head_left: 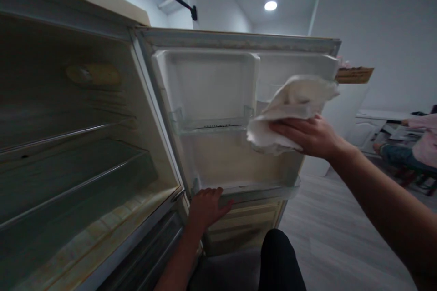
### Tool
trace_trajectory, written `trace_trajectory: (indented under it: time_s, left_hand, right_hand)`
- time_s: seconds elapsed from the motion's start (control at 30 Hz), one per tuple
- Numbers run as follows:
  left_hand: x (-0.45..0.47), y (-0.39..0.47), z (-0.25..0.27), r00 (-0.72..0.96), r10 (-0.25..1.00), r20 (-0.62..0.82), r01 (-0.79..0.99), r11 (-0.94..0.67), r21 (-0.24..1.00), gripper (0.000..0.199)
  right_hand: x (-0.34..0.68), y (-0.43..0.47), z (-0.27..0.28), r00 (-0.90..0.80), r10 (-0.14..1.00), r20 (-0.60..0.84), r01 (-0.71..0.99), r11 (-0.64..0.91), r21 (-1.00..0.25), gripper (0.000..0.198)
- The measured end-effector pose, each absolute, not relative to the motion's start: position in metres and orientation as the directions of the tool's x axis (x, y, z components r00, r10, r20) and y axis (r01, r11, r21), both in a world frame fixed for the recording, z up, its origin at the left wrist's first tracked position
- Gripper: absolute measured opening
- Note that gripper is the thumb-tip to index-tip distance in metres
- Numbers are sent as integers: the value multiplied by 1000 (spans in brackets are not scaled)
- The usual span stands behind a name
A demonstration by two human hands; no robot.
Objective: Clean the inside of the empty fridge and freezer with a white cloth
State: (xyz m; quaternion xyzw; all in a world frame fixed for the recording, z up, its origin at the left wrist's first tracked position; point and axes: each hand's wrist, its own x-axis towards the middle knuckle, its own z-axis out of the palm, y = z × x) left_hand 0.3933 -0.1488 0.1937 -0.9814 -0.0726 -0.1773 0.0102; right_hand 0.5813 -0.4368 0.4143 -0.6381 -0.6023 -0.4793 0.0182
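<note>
"Knee point(282, 254) in dark cloth, lower foreground. What lies just beyond it?"

"Left hand point(205, 209), at the front edge of the lower door shelf point(262, 193); fingers slightly parted, thumb held away from them."

"And the right?"

"Right hand point(309, 135), reaching in from the right with fingers extended together, pressing a crumpled white cloth point(290, 107) to itself. The thumb is hidden. The cloth stands before the right part of the open refrigerator door point(232, 159); contact with the panel cannot be told."

"Which other parts does the door show?"

"A clear upper door shelf point(218, 128), bearing dark lettering, to the left of the cloth."

"And the cabinet?"

"Refrigerator point(150, 88), left: glass shelves point(71, 136) cross its interior, a yellowish fitting point(95, 75) sits on the inner side wall, and brownish stains mark the lower edge."

"Farther off?"

"Grey floor point(324, 232) at right; a cardboard box point(355, 75) past the door's upper corner; a seated person in a pink top point(426, 141) near a white counter point(385, 113); round ceiling lights point(271, 6) overhead."
</note>
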Motion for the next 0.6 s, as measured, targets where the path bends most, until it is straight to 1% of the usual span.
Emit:
trace_trajectory:
  time_s: [0.03,0.07,0.13,0.2,0.27,0.33,0.4,0.47,0.53,0.6]
  left_hand:
    - [390,-146,194,929,131,347,135,-991,12,60]
    - [387,-144,195,931,131,339,132,-991,21,60]
    - [383,-142,199,936,155,315,147,-988,47,60]
    - [381,-145,203,933,179,313,159,-983,87,57]
    - [382,-152,203,926,159,343,128,-985,111,55]
    - [384,-160,200,922,117,369,95,-992,78,55]
    - [384,-165,195,926,80,369,78,-997,19,57]
    - [383,-166,192,930,71,361,82,-996,-15,56]
    - [383,-166,191,934,71,351,82,-997,-16,56]
    - [382,-166,193,937,77,341,85,-996,-6,56]
  right_hand:
    - [577,-431,417,-146,813,564,790,-248,561,42]
    - [573,-425,421,-91,846,525,795,-256,550,42]
    - [569,-412,428,6,860,510,791,-316,524,46]
    - [566,-400,433,63,869,491,771,-355,529,49]
    - [560,-392,434,98,881,464,750,-372,547,49]
    - [553,-389,434,135,882,452,729,-397,557,47]
    - [547,-394,435,179,866,468,701,-446,557,48]
    - [546,-407,435,228,835,501,658,-512,553,47]
    - [549,-423,432,292,783,549,601,-597,532,46]
    - [556,-438,428,339,726,598,573,-664,481,41]
